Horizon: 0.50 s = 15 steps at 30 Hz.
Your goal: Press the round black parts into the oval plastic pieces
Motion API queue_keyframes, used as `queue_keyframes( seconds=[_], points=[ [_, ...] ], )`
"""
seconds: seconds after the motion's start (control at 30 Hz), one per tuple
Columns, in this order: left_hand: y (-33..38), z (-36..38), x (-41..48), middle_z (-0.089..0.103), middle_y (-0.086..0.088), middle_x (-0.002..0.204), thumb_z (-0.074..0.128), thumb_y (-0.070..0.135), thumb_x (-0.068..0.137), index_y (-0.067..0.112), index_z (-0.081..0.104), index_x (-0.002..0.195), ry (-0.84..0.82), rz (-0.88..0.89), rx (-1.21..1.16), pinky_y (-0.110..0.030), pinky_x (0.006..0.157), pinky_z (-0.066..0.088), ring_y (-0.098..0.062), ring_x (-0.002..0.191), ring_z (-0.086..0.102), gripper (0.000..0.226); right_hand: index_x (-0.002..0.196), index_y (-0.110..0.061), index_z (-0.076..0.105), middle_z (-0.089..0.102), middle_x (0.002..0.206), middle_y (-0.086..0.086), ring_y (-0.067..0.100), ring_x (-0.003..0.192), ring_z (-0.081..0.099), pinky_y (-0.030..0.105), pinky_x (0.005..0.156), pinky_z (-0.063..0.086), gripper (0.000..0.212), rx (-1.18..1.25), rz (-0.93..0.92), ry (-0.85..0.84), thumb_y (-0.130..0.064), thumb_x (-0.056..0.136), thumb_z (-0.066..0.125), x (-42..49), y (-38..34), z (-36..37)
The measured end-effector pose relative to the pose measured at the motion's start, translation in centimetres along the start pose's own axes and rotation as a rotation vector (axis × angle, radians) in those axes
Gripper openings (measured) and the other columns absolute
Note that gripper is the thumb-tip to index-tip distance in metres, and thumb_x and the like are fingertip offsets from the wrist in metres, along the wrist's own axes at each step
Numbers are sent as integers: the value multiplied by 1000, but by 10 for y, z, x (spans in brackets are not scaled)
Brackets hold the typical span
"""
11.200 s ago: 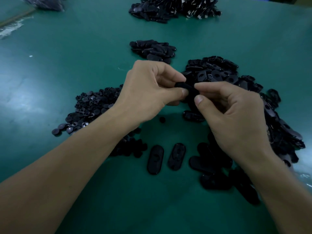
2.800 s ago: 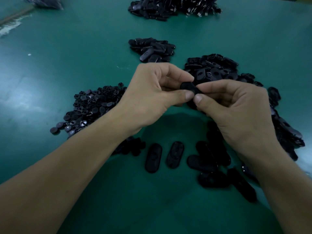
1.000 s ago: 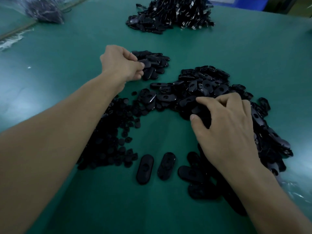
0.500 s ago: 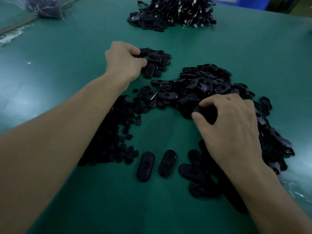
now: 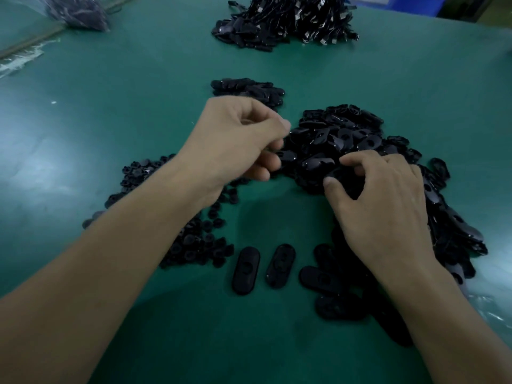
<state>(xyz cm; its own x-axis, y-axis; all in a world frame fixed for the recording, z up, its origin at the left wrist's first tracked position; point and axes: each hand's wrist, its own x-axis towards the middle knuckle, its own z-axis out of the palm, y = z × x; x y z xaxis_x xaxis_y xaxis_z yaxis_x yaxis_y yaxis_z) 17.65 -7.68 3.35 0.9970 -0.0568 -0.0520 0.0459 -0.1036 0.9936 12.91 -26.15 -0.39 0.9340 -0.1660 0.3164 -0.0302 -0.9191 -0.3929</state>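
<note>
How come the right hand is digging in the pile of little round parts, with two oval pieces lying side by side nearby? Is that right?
Not quite. The head view shows the right hand in the pile of oval plastic pieces, thumb and fingers curled round one. The little round parts are heaped on the person's left. Two oval pieces do lie side by side nearby.

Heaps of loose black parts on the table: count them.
4: far heap, small heap behind left hand, oval heap under right hand, round-part heap under left forearm.
</note>
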Motion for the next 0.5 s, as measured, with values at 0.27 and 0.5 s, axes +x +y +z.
queue_keyframes(
  seconds=[0.27,0.5],
  points=[
    [-17,14,-13,68,4,64,71,16,91,12,68,82,-127,74,128,-20,37,44,-14,43,62,11,132,-23,57,57,112,3,25,110,46,29,91,30,44,34,22,2,-35,90,66,4,0,-2],
    [-20,11,-13,70,-1,66,76,15,88,10,70,81,-167,82,131,-22,43,50,-17,56,71,10,109,-28,61,63,96,-9,25,104,56,40,96,43,21,224,30,76,-27,90,68,2,-1,-5]
  ],
)
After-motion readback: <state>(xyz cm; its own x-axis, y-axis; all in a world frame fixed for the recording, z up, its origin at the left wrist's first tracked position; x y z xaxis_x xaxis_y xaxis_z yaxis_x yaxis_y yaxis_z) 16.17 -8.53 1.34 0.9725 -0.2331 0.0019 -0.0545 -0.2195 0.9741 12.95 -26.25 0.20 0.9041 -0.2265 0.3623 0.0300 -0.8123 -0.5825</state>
